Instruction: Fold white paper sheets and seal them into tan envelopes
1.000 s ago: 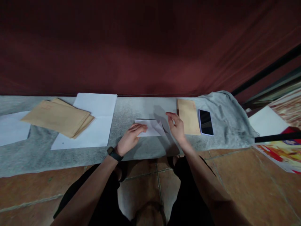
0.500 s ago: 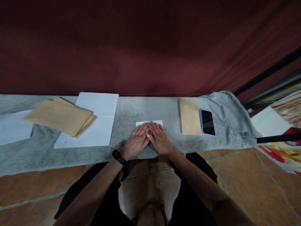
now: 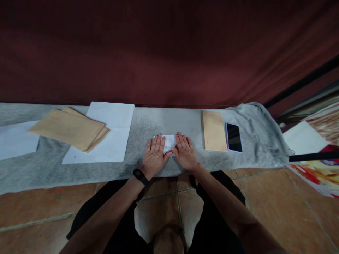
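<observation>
A small folded sheet of white paper (image 3: 169, 143) lies on the grey cloth in front of me, its middle showing between my hands. My left hand (image 3: 155, 155) presses flat over the paper's left part, fingers stretched forward. Over the right part lies my right hand (image 3: 184, 152), also flat with its fingers extended. Both thumbs point inward and nearly meet at the near side of the paper. The paper's two ends are mostly hidden beneath the palms and fingers.
Brown envelopes (image 3: 69, 128) rest on large white sheets (image 3: 113, 143) at the left, with another white sheet (image 3: 17, 139) further left. To the right are a stack of brown envelopes (image 3: 214, 130) and a phone (image 3: 234, 137). A dark red curtain (image 3: 169, 70) hangs behind the grey cloth (image 3: 148, 120).
My hands have slid apart from the middle of the paper toward its left and right ends. More of the paper's white centre now shows.
</observation>
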The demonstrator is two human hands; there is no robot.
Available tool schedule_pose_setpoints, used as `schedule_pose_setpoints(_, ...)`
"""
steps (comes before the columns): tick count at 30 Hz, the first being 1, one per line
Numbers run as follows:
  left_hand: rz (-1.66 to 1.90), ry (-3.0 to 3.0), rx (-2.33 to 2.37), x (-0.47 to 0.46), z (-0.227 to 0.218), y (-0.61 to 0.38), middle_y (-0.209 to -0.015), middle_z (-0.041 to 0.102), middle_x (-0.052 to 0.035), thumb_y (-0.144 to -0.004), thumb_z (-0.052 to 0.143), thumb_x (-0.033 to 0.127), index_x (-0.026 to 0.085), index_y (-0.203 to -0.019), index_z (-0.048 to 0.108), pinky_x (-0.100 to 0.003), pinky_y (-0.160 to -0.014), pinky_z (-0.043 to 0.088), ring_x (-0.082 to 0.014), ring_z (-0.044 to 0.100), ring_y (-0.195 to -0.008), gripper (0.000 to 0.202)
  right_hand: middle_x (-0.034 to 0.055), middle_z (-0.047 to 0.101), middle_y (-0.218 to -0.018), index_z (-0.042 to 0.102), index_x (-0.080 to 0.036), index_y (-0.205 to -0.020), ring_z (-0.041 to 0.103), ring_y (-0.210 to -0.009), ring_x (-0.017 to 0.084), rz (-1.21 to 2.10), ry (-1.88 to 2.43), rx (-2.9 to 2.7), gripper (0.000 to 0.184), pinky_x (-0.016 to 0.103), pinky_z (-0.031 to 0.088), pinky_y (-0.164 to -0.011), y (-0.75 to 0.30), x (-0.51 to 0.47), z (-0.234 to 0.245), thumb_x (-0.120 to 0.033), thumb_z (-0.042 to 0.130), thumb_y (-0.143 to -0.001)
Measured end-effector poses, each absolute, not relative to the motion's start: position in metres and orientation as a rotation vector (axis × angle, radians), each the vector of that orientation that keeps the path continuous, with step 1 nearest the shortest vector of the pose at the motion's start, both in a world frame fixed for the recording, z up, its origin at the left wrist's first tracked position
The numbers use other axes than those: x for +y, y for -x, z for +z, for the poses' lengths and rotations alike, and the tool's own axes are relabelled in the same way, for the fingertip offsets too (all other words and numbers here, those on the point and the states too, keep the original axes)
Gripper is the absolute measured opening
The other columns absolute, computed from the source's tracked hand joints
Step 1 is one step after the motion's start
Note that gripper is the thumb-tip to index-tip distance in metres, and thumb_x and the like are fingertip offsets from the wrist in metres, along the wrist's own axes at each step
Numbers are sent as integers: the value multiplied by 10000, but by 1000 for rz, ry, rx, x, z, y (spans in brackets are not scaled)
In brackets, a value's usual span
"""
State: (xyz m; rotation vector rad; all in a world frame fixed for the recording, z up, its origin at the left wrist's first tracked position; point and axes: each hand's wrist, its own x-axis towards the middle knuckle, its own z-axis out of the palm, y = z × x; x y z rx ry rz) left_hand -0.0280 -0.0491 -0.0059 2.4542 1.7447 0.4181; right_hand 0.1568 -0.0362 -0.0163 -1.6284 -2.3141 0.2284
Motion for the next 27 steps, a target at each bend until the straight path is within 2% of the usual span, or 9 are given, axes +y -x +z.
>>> schedule_pose_setpoints(5, 431, -2437, 1767, -51, -7, 28, -1657, 294, -241, -1018, 411, 535, 49, -1582, 339, -591, -1269, 183, -367, 252, -1560, 749, 185, 272, -1682, 292, -60, -1611, 268, -1561, 313, 211, 1682, -2266, 679, 535, 196, -1277, -165, -34, -16, -491, 303, -1086)
schedule_pose_setpoints(10, 469, -2429, 1737, -50, -5, 28, -1655, 303, -235, -1018, 429, 511, 52, -1586, 332, -580, -1269, 214, -359, 252, -1561, 736, 229, 280, -1667, 318, -34, -1597, 257, -1561, 354, 241, 1759, -2177, 709, 613, 195, -1257, -170, -30, -15, -520, 242, -1086)
schedule_pose_setpoints(12, 474, -2469, 1676, -49, -3, 29, -1653, 329, -211, -1027, 423, 490, 81, -1586, 343, -562, -1274, 223, -337, 266, -1560, 698, 236, 287, -1663, 348, -11, -1579, 257, -1562, 350, 257, 1763, -2149, 710, 605, 195, -1263, -171, -27, -9, -507, 208, -1090)
schedule_pose_setpoints(14, 449, -2546, 1520, -50, 0, 29, -1641, 371, -192, -1036, 422, 472, 99, -1572, 375, -510, -1279, 241, -302, 303, -1550, 654, 211, 297, -1666, 388, -17, -1562, 262, -1564, 317, 316, 1706, -2160, 695, 563, 213, -1276, -170, -21, -1, -487, 175, -1096)
schedule_pose_setpoints(17, 362, -2657, 1142, -58, 2, 29, -1609, 448, -140, -1039, 444, 491, 152, -1530, 450, -422, -1275, 265, -243, 379, -1518, 597, 112, 399, -1640, 451, -131, -1550, 330, -1543, 222, 514, 1466, -2290, 619, 481, 272, -1281, -168, -14, 12, -453, 165, -1105)
schedule_pose_setpoints(20, 299, -2663, 955, -69, 2, 28, -1564, 519, -98, -1012, 498, 539, 206, -1461, 535, -418, -1262, 286, -231, 423, -1491, 561, 29, 508, -1576, 498, -237, -1525, 412, -1493, 141, 675, 1167, -2445, 536, 407, 304, -1276, -161, -14, 20, -405, 195, -1115)
schedule_pose_setpoints(24, 260, -2586, 1000, -78, 3, 28, -1392, 674, -88, -954, 609, 519, 234, -1322, 659, -442, -1173, 413, -271, 570, -1363, 468, 5, 494, -1584, 524, -269, -1503, 398, -1503, 148, 651, 989, -2599, 467, 408, 254, -1295, -144, -24, 17, -416, 323, -1107)
schedule_pose_setpoints(27, 252, -2562, 1010, -79, 5, 28, -1324, 715, -84, -925, 643, 534, 238, -1276, 688, -429, -1120, 462, -282, 617, -1301, 462, -9, 425, -1626, 495, -286, -1522, 353, -1529, 165, 580, 1015, -2652, 465, 426, 217, -1308, -137, -27, 12, -429, 367, -1099)
